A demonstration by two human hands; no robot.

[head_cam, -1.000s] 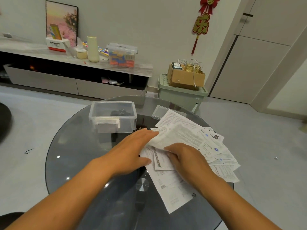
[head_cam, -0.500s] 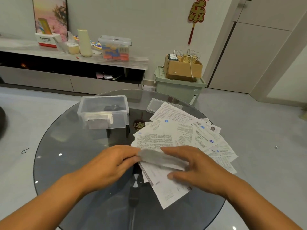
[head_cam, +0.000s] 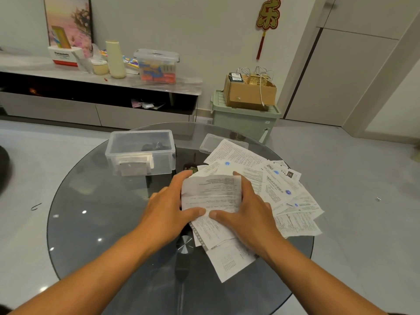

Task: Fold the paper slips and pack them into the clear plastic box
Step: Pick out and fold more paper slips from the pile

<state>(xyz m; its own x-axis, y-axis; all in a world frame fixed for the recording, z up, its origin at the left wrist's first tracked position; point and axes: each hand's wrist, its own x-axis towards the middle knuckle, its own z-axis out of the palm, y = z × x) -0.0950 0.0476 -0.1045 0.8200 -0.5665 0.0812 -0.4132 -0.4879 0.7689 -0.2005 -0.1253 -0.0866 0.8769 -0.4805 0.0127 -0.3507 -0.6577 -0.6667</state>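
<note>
A folded paper slip (head_cam: 211, 193) with printed lines lies between my two hands at the middle of the round glass table (head_cam: 95, 214). My left hand (head_cam: 168, 212) grips its left edge, thumb on its lower edge. My right hand (head_cam: 245, 212) holds its right edge, thumb pressing the bottom. A loose pile of paper slips (head_cam: 279, 189) spreads out to the right and under my hands. The clear plastic box (head_cam: 141, 153) stands open at the far left of the table, with a folded slip inside against its front wall.
The box's clear lid (head_cam: 211, 142) lies behind the pile. Past the table stand a green storage bin (head_cam: 245, 119) bearing a cardboard box (head_cam: 247, 92), and a low cabinet (head_cam: 97, 92) with containers on top. Grey floor surrounds the table.
Both hands lifted one slip out of the pile and folded it over. It now stands more upright between them, held at both edges.
</note>
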